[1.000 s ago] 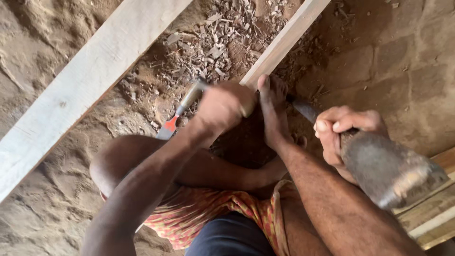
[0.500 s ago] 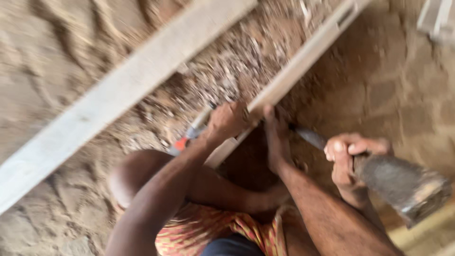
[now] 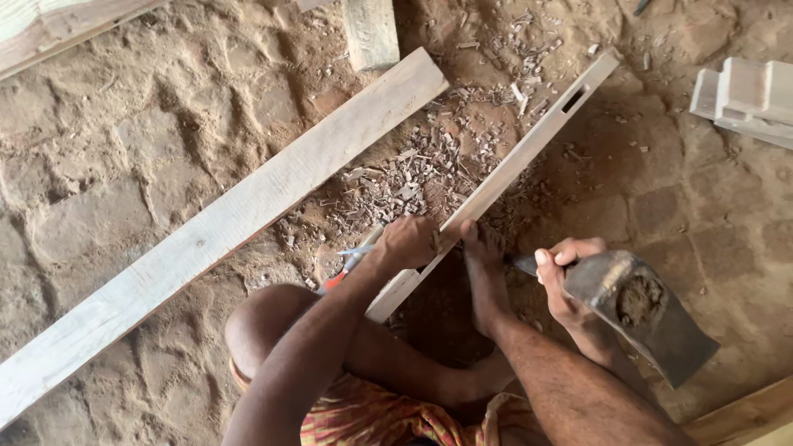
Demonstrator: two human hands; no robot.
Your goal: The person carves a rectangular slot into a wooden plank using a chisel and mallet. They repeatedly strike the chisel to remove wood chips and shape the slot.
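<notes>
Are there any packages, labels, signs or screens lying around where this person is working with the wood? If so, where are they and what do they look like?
None in view: only bare wood, wood chips and tools on a sandy brick floor, with no packaging, labels, signs or screens.

view pulled back | slotted wooden rail now seen whole | axe head lower
</notes>
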